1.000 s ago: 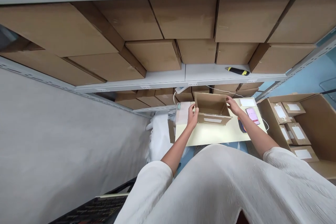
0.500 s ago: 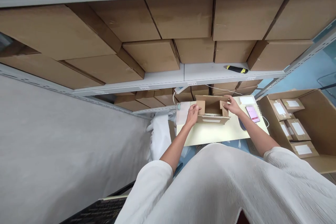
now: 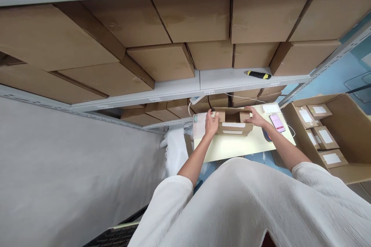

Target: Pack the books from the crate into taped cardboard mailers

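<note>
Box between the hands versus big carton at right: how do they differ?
The box is smaller than the big carton. The box sits between left hand and right hand; no hand touches the big carton. The box's end flaps bend inward, narrowing its opening; the big carton is wide open, showing labelled boxes inside. Both are brown cardboard.

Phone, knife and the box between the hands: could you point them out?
Phone (image 3: 277,122): head view, on its pink screen.
Knife (image 3: 257,75): head view, on its black handle.
Box (image 3: 232,128): head view, on its front side.
</note>
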A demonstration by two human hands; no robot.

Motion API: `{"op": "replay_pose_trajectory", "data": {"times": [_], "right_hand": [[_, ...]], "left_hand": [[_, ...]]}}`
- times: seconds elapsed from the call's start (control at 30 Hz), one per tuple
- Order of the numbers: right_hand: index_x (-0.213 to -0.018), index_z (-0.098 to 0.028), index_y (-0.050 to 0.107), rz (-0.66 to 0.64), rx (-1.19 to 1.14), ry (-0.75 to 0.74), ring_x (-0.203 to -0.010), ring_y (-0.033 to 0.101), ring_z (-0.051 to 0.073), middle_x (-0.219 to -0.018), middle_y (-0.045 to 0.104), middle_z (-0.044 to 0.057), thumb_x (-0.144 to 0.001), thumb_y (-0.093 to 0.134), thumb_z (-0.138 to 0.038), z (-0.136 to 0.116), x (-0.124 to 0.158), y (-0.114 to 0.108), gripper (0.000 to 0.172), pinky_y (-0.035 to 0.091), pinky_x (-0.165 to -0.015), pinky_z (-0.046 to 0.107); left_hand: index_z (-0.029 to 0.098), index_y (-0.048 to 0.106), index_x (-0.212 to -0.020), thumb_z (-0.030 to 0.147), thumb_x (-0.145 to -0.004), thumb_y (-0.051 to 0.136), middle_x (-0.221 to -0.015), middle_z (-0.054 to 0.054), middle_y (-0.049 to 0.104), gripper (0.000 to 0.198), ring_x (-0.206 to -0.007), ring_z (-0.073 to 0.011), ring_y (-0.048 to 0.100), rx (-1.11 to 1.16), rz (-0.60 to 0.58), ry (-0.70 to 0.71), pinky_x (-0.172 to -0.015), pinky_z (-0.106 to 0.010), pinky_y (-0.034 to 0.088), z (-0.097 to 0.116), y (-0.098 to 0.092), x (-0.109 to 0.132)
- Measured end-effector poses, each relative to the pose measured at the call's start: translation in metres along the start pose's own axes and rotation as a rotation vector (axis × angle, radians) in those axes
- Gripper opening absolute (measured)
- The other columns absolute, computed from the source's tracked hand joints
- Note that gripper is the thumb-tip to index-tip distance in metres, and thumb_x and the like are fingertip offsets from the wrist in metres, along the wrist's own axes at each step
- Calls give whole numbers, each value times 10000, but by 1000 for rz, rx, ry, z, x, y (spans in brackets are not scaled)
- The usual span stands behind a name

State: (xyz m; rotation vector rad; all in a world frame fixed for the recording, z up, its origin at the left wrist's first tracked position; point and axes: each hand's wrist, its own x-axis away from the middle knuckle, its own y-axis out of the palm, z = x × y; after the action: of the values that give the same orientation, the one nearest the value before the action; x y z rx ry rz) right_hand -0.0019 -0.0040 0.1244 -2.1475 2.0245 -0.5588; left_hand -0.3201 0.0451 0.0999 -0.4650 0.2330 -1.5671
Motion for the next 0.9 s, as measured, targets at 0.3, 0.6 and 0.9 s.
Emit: {"op": "replay_pose_trajectory", "data": {"times": [0.3, 0.6, 0.9], "right_hand": [[-1425, -362, 748, -17, -38, 116, -1671, 343, 366, -1744, 476, 62, -923, 667, -787, 13, 4, 0, 663, 280, -1375, 581], [-1751, -287, 366, 163, 10, 385, -1537, 543, 404, -1675, 572, 145, -980, 527, -782, 29, 6, 35, 930, 384, -1318, 632], [-1752, -267, 370, 253, 162, 153, -1646, 407, 389, -1771, 455, 111, -986, 505, -761, 37, -14, 32, 921, 300, -1370, 623]], "left_hand": [[221, 562, -1552, 722, -1064, 504, -1576, -207, 611, 702, -1460, -364, 582, -85, -4, -6, -1232, -503, 433, -9, 5, -4], [202, 674, -1363, 777, -1068, 423, -1393, -225, 762, 693, -1347, -406, 693, -166, -143, -118, -1125, -513, 508, -23, 17, -5], [176, 680, -1351, 677, -1119, 380, -1380, -220, 768, 629, -1309, -394, 712, -146, -162, -149, -1116, -510, 534, -26, 40, -4]]}}
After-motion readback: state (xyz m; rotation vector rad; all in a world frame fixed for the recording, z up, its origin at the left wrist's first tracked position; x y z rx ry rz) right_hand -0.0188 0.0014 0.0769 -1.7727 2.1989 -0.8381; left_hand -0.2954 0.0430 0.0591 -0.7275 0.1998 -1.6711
